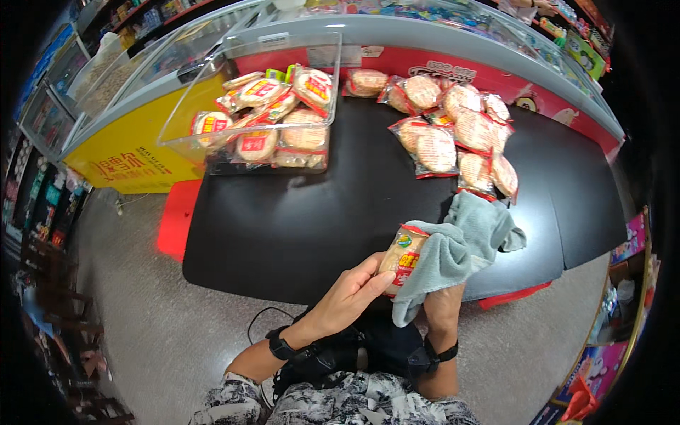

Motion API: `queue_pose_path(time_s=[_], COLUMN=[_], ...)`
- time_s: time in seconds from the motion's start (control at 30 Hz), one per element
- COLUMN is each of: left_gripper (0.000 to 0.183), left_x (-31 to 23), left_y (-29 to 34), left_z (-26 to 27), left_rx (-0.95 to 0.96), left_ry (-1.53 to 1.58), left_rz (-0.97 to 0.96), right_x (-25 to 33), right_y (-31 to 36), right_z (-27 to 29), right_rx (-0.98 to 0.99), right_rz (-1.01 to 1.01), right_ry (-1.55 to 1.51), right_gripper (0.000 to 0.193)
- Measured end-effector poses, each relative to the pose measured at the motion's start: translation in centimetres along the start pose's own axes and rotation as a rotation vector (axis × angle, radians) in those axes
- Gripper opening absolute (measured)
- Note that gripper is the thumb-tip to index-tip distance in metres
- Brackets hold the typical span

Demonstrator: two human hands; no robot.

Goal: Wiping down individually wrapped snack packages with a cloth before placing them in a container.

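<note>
My left hand [352,292] grips a clear packet of round, pale crackers [402,259] with red and yellow print, held tilted over the near edge of the black table. A grey-green towel [457,244] covers the packet's right side. Under the towel is my right hand [444,306], gripping it against the packet; the cloth hides most of its fingers. Several similar cracker packets [435,149] lie heaped at the table's back right. At the back left, more packets [255,144] fill a clear plastic bin [331,85].
The black table [297,219] has a seam on its right side. Behind it curve glass-topped freezers [425,32] with red and yellow fronts. A red stool [178,219] juts out at the left. Shelves with goods [613,333] stand at the right.
</note>
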State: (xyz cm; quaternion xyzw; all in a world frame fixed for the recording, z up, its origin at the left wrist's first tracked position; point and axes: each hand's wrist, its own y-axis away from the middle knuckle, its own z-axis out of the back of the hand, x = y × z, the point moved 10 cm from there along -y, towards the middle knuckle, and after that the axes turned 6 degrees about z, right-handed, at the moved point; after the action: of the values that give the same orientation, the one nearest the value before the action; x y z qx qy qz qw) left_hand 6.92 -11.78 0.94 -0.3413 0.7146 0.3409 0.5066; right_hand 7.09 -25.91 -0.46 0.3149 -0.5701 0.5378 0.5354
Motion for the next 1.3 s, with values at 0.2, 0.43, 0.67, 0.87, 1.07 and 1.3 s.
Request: queue_pose_path(time_s=[0.2, 0.43, 0.67, 0.87, 1.07, 1.3], left_gripper=[0.034, 0.035, 0.035, 0.033, 0.042, 0.028], left_x=[-1.7, -2.4, -9.7, -21.0, -22.3, -21.1], left_y=[0.7, 1.9, 3.8, 4.1, 5.5, 3.5], left_z=[1.2, 1.8, 7.9, 18.1, 26.4, 16.8], left_rx=[-0.028, 0.063, -0.29, -0.538, -0.871, -0.561], left_ry=[-0.072, -0.107, -0.034, -0.153, -0.375, -0.563], left_rz=[0.05, 0.237, 0.081, -0.354, -0.202, -0.371], right_x=[-0.4, 0.8, -0.5, -0.7, -0.1, -1.0], right_y=[0.2, 0.7, 0.0, 0.4, 1.1, 0.2], right_z=[0.0, -1.1, -0.8, -0.4, -0.8, -0.2], right_rx=[0.024, 0.099, 0.093, 0.05, 0.047, 0.069], right_rz=[0.046, 0.213, 0.076, 0.148, 0.255, 0.089], right_ry=[0.123, 0.305, 0.147, 0.275, 0.437, 0.189], right_gripper=[0.031, 0.031, 0.034, 0.04, 0.041, 0.041])
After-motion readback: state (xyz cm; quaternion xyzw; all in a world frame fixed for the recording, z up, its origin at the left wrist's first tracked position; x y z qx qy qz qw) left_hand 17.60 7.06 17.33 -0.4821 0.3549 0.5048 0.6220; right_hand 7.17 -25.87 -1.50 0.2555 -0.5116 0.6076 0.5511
